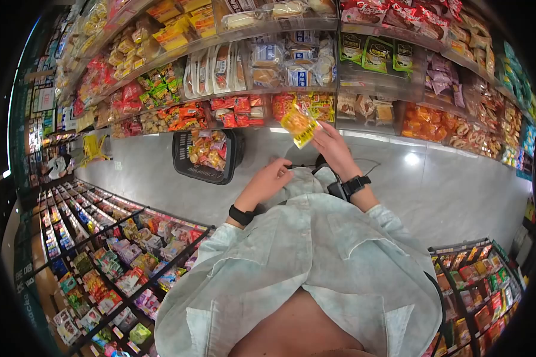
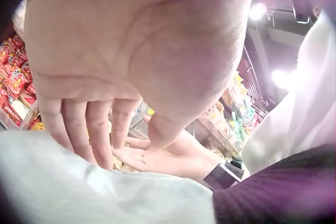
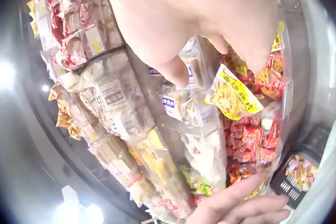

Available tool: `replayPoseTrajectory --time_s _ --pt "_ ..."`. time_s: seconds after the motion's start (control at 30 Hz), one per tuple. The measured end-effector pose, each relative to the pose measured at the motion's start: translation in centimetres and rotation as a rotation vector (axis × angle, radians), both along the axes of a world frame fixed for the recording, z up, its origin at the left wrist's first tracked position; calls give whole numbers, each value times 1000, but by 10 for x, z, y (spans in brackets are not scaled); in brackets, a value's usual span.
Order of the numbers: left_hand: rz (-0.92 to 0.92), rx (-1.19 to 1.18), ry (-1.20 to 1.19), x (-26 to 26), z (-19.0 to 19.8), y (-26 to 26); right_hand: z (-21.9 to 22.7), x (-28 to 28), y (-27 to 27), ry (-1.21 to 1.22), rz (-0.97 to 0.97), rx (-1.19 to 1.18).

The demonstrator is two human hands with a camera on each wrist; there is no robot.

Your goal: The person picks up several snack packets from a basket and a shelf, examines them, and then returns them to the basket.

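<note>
A small yellow snack packet point(image 1: 299, 125) with a picture of its contents is held by its edge in my right hand point(image 1: 332, 147), in front of the lowest shelf row. The right wrist view shows the packet point(image 3: 233, 95) with its printed side visible beneath the fingers of the right hand point(image 3: 194, 8). My left hand point(image 1: 269, 180) is beside it, lower and to the left, with loosely bent fingers and nothing in it. In the left wrist view, the left hand's palm point(image 2: 131, 40) fills much of the picture, partly covering the right hand behind it.
A dark shopping basket point(image 1: 181, 169) with several small packets stands on the grey floor point(image 1: 435, 190), left of the hands. Stocked bins of wrapped snacks point(image 1: 220, 68) curve across the front. Another snack rack point(image 1: 119, 262) stands behind at left, and one more point(image 1: 476, 285) at right.
</note>
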State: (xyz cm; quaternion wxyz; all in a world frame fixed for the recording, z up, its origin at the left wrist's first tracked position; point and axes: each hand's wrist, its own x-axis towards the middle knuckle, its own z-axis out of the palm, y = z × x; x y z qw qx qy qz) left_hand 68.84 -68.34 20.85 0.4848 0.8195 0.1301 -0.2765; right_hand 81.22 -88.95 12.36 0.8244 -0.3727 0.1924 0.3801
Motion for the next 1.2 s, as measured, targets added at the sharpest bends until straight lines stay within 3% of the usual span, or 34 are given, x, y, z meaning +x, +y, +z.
replayPoseTrajectory --time_s 0.03,0.17,0.27,0.47,0.63,0.77,0.87,0.97,1.07,1.17,1.2 --pt "-30 -4 -16 -2 -3 5 -5 -2 8 14 -30 65" --pt "-150 -9 12 -11 -1 34 -7 -26 24 -9 -32 -231" --pt "-149 -85 15 -31 -7 70 -14 -55 28 -97 -39 -178" --pt "-118 -103 -79 -87 -28 155 11 -117 77 -52 -107 -312" --pt "51 -35 -121 -165 -57 229 27 -141 131 -52 126 -353" --pt "183 -12 -119 -211 -66 259 45 -132 185 -140 334 -397" --pt "308 -101 -173 -218 -61 263 49 -119 236 -192 478 -416" --pt "357 -7 -234 -220 -56 265 48 -108 290 -227 625 -402" --pt "484 35 -147 -224 -36 277 29 -92 345 -237 742 -356" --pt "675 -44 -128 -246 -48 300 24 -83 400 -232 846 -290" --pt "704 36 -100 -261 -69 308 32 -84 419 -236 859 -298"
